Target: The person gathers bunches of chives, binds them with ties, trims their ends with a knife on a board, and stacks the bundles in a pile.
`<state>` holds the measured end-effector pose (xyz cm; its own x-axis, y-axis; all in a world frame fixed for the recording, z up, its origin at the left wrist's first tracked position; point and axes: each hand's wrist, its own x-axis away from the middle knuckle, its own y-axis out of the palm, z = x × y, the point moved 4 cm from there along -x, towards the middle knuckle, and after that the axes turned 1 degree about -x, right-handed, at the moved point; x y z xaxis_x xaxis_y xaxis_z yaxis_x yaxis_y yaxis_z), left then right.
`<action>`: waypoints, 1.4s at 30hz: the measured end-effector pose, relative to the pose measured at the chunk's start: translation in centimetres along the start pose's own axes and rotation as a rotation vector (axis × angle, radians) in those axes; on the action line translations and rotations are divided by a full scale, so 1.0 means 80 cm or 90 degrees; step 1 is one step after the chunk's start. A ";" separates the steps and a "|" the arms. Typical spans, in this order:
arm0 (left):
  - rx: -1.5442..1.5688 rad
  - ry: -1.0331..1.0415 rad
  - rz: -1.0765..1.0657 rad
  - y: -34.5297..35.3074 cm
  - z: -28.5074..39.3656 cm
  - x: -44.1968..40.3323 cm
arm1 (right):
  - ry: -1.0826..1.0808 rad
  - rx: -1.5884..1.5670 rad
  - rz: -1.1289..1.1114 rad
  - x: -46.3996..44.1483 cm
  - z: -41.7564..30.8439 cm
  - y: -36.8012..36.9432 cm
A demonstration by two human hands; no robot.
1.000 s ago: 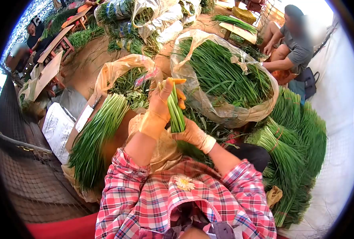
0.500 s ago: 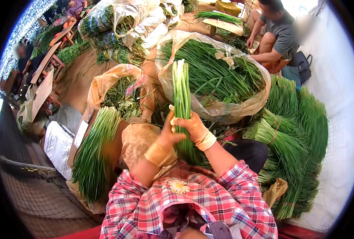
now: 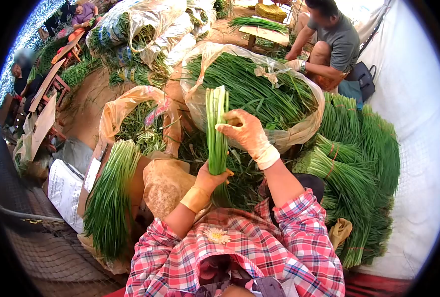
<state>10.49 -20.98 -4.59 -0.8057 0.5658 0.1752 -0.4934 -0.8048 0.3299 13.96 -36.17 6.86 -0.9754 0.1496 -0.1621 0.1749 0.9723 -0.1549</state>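
An upright bunch of garlic chives (image 3: 216, 119), pale stems up and green leaves down, stands in front of my chest. My left hand (image 3: 211, 180), in a rubber glove, is closed round its lower green part. At the upper right side of the bunch is my gloved right hand (image 3: 247, 132). Its thumb and forefinger are bent together against the outer stems; whether a stem is pinched between them is too small to tell. To the left, a thick pile of chives (image 3: 113, 193) lies over a brown board, stems pointing away from me.
A large plastic bag of chives (image 3: 252, 89) lies ahead, with a smaller bag of trimmings (image 3: 143, 121) left of it. Tied bundles (image 3: 353, 178) are stacked at right. A co-worker (image 3: 329, 47) crouches beyond; other people sit by low wooden benches (image 3: 47, 89) far left.
My right hand has moved from wrapping the bunch to its upper right side. My left hand has shifted onto the lower part of the bunch. The view has moved slightly.
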 end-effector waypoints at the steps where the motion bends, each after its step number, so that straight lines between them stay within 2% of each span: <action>1: 0.001 0.004 -0.001 0.002 0.000 0.000 | 0.037 0.030 -0.033 -0.003 0.003 0.004; 3: 0.005 0.009 -0.002 0.001 0.003 0.001 | 0.075 0.032 -0.040 -0.007 0.004 0.002; 6: 0.007 -0.017 -0.049 -0.007 0.005 0.003 | 0.182 -0.189 -0.103 -0.003 0.014 0.004; 7: 0.030 -0.030 -0.076 -0.009 0.004 0.003 | 0.183 -0.188 -0.103 -0.002 0.015 0.005; 9: 0.055 -0.043 -0.101 -0.013 0.003 0.004 | 0.209 -0.351 -0.076 0.002 0.017 0.010; 11: 0.080 -0.038 -0.139 -0.016 0.007 0.008 | 0.247 -0.394 -0.067 -0.002 0.028 0.013; 14: 0.115 -0.039 -0.141 -0.020 0.017 0.013 | 0.220 -0.558 0.058 -0.013 0.027 -0.010; 15: 0.116 -0.037 -0.133 -0.024 0.020 0.014 | 0.163 -0.618 0.084 -0.017 0.022 -0.027; 17: 0.113 -0.009 -0.105 -0.036 0.030 0.014 | 0.048 -0.753 0.064 -0.027 0.015 -0.081; 18: 0.139 -0.010 -0.081 -0.042 0.039 0.018 | -0.024 -0.810 0.001 -0.031 0.010 -0.115; 19: 0.140 -0.005 -0.068 -0.051 0.037 0.015 | -0.119 -0.755 -0.007 -0.031 0.014 -0.157; 21: 0.136 0.062 0.032 -0.079 0.030 0.009 | -0.222 -0.721 -0.050 -0.022 -0.001 -0.221; 23: 0.144 0.034 0.093 -0.092 0.033 0.008 | -0.142 -0.593 0.081 -0.018 0.019 -0.272; 24: 0.101 0.000 0.173 -0.096 0.030 0.003 | 0.030 -0.423 0.178 -0.015 0.009 -0.242; 25: 0.056 -0.034 0.247 -0.097 0.024 -0.001 | 0.211 0.095 0.175 -0.008 -0.024 -0.170; 26: 0.030 -0.015 0.310 -0.100 0.008 -0.011 | 0.034 0.178 -0.056 -0.020 0.057 -0.165; 27: 0.031 -0.010 0.305 -0.103 -0.008 -0.020 | -0.241 0.614 0.023 -0.013 0.041 -0.118; 28: 0.014 0.033 0.300 -0.104 -0.021 -0.027 | -0.064 0.407 0.017 -0.005 -0.019 -0.068; 29: -0.002 0.072 0.297 -0.101 -0.030 -0.029 | -0.018 0.193 -0.041 -0.002 -0.046 -0.034; 30: -0.039 0.008 0.300 -0.085 -0.014 -0.025 | -0.093 0.263 -0.058 -0.003 -0.067 -0.006; 31: -0.042 0.005 0.295 -0.078 -0.018 -0.026 | -0.152 0.193 -0.081 -0.008 -0.065 0.017; 32: -0.059 0.040 0.285 -0.072 -0.018 -0.025 | -0.315 0.370 -0.084 -0.015 -0.080 0.035; 35: -0.123 0.075 0.280 -0.056 -0.016 -0.018 | -0.277 0.713 -0.113 -0.054 -0.078 0.056; 36: -0.149 0.080 0.284 -0.054 -0.018 -0.017 | -0.274 0.718 -0.110 -0.062 -0.082 0.055; 37: -0.172 0.085 0.289 -0.051 -0.021 -0.017 | -0.185 0.779 -0.157 -0.069 -0.082 0.052; 38: -0.144 0.028 0.260 -0.052 -0.028 -0.016 | -0.093 0.836 -0.204 -0.073 -0.078 0.049; 42: -0.232 0.115 0.284 -0.051 -0.046 -0.027 | -0.086 0.787 -0.253 -0.073 -0.064 0.032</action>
<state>13.04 -19.55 -9.72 -0.9878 0.1464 0.0528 -0.1505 -0.9850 -0.0840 19.40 -33.61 12.40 -0.9802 -0.1976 0.0160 -0.0420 0.1281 -0.9909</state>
